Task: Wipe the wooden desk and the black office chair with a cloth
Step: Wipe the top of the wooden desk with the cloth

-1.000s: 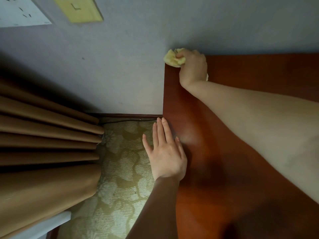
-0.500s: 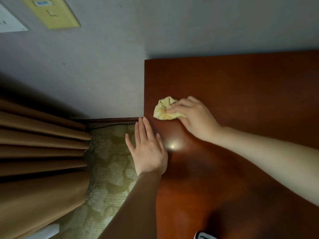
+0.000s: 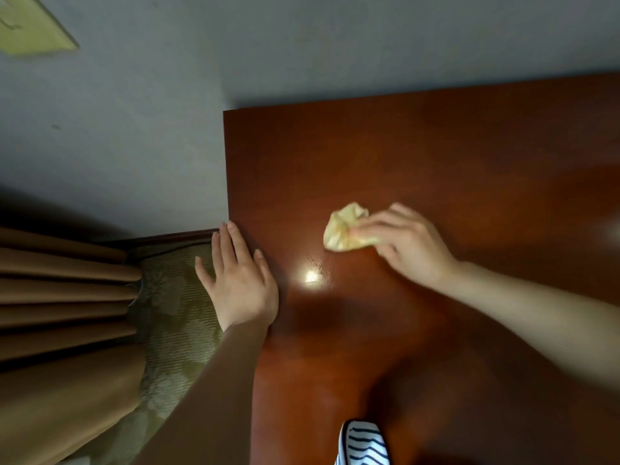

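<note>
Now right hand (image 3: 412, 250) grip holds wadded cloth (image 3: 345, 229) on table (image 3: 436, 146), left hand (image 3: 240, 280) flat at left edge; small wad may skip strips.

Plain grey wall (image 3: 134, 112) with a pale yellow plate (image 3: 30, 25) top left, dark wooden skirting (image 3: 174, 237) below, brown pleated curtain (image 3: 60, 297) hanging over olive patterned carpet (image 3: 174, 330).
</note>
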The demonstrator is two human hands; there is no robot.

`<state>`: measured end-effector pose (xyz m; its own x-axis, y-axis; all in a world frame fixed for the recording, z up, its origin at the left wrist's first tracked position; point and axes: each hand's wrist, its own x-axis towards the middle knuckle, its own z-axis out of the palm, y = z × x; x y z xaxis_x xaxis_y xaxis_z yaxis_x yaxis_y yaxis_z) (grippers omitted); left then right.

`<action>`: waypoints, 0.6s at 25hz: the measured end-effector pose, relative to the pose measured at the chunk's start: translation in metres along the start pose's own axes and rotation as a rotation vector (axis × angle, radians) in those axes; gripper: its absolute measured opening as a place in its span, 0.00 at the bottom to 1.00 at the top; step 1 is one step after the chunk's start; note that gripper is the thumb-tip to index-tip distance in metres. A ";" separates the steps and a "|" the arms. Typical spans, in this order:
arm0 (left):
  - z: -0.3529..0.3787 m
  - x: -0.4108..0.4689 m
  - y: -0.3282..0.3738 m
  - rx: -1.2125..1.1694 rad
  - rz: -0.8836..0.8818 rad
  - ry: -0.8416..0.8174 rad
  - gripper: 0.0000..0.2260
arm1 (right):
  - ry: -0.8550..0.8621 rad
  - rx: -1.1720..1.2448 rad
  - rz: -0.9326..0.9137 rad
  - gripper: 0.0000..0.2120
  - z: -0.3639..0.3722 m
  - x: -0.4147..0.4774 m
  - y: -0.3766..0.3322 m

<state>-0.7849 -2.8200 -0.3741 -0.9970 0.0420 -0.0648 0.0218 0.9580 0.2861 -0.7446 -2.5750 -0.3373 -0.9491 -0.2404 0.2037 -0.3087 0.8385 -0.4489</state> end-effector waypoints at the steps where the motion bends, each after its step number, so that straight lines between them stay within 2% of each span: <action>1: 0.000 0.000 0.000 0.007 0.001 0.001 0.24 | 0.036 -0.024 0.088 0.14 -0.004 0.012 0.011; 5: -0.001 -0.001 0.002 0.035 0.011 0.004 0.26 | 0.116 -0.189 0.438 0.17 -0.019 0.047 0.061; 9: -0.001 -0.001 0.001 0.036 0.006 0.028 0.25 | 0.315 -0.244 0.903 0.16 -0.020 0.069 0.085; 11: 0.000 -0.001 0.001 0.034 0.003 0.036 0.25 | 0.332 -0.259 0.906 0.17 -0.015 0.068 0.080; 15: 0.000 -0.002 0.003 0.111 -0.015 0.040 0.27 | 0.140 -0.113 0.529 0.16 -0.023 0.030 0.065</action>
<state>-0.7832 -2.8167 -0.3729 -0.9994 0.0180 -0.0295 0.0125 0.9840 0.1777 -0.7916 -2.5163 -0.3409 -0.9530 0.2882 0.0932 0.2233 0.8763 -0.4269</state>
